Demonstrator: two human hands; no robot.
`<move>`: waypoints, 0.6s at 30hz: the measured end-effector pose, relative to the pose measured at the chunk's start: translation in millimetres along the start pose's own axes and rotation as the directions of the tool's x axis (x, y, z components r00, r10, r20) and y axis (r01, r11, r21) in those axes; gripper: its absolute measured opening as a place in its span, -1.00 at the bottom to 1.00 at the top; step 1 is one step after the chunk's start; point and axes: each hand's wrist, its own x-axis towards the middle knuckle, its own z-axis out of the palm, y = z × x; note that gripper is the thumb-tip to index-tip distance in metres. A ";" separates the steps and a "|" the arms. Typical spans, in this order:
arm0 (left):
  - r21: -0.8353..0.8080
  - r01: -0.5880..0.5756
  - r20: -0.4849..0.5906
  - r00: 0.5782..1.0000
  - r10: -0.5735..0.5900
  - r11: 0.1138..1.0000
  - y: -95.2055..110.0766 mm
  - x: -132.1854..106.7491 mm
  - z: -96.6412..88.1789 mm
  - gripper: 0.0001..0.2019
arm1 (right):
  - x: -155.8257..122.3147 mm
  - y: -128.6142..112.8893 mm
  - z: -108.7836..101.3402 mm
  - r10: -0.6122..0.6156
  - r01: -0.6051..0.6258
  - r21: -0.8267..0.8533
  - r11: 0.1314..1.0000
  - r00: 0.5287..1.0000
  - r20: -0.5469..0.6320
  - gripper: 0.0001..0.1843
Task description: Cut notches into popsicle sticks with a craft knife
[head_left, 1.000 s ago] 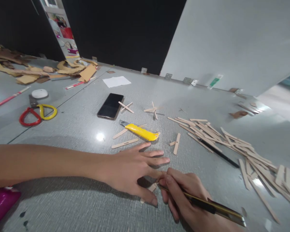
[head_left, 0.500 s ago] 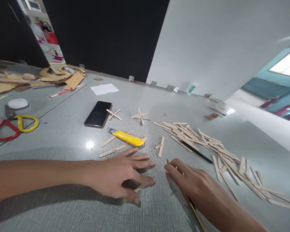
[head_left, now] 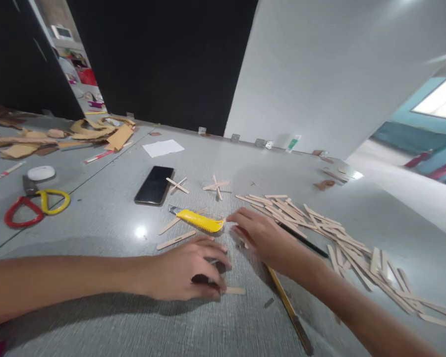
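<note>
Across the grey tabletop (head_left: 193,327), I see the left hand (head_left: 189,271) arched over a wooden stick (head_left: 235,291), lower centre, and the right hand (head_left: 260,235) bent beside the yellow cutter (head_left: 200,220), cannot tell either grip, and judge that a careless sweep could knock the cutter

Open lane between scissors (head_left: 24,213) and phone (head_left: 155,185), stick pile (head_left: 342,233) — blocking rightward passage

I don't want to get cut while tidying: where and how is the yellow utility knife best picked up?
Grip the utility knife mid-handle, probably from above and the person's right, where the right hand is near. The grey blade end points left, so avoid that side. The handle is long and narrow and crosses a wooden stick, so a pinch across its long edges should suit.
</note>
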 end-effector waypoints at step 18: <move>0.028 0.044 -0.095 0.995 -0.041 0.999 5.2 -7.1 5.9 -0.86 | -62.8 -15.1 -42.7 0.547 -0.246 0.650 0.719 0.777 -0.311 -0.80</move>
